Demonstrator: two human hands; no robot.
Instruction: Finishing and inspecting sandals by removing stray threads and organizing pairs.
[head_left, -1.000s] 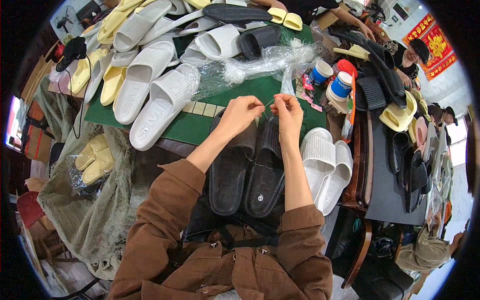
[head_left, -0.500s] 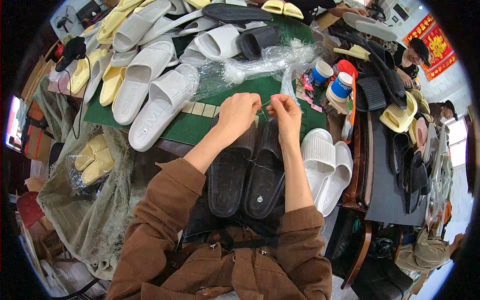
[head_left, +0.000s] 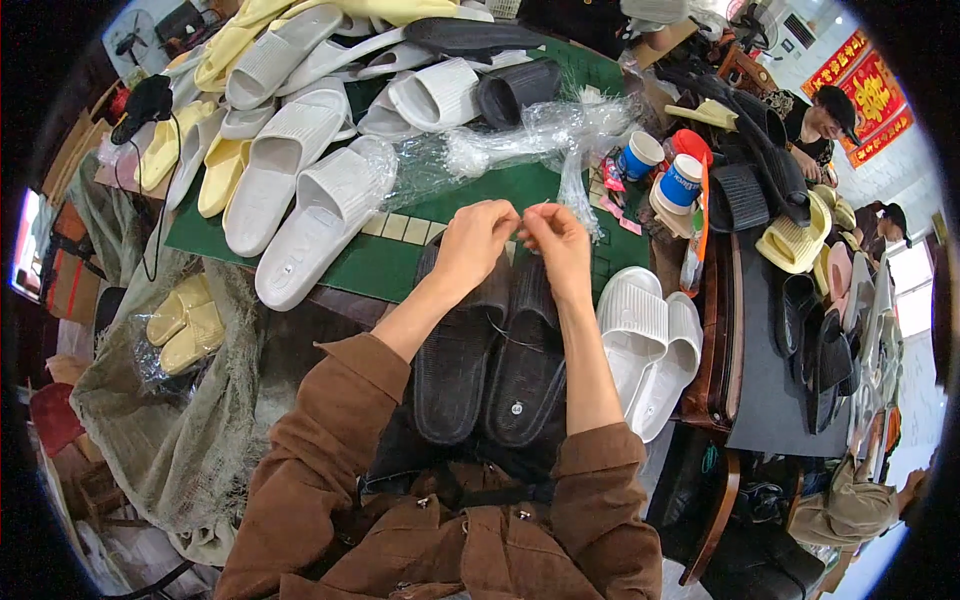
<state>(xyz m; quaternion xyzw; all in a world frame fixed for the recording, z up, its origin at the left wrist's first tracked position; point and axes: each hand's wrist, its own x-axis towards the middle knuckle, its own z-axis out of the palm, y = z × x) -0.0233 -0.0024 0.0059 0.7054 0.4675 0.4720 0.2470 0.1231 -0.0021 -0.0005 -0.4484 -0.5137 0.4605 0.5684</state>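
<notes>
A pair of black slide slippers lies in front of me, soles down, toe ends under my hands. Just above them, my left hand and my right hand meet fingertip to fingertip, both pinched on a thin clear plastic tie. The tie itself is mostly hidden by the fingers. Across the right black slipper runs another thin clear strand. Next to my right forearm rests a pair of white slides.
Grey slides and yellow ones pile up at left on the green table. A plastic bag of white ties lies beyond my hands. Paper cups stand at right. A wrapped yellow pair sits on sacking. Another person is far right.
Both hands have shifted slightly and their fingertips are closer together. The thin loop that showed between them is now hardly visible. At the top, a grey slide near another person's hand has moved left.
</notes>
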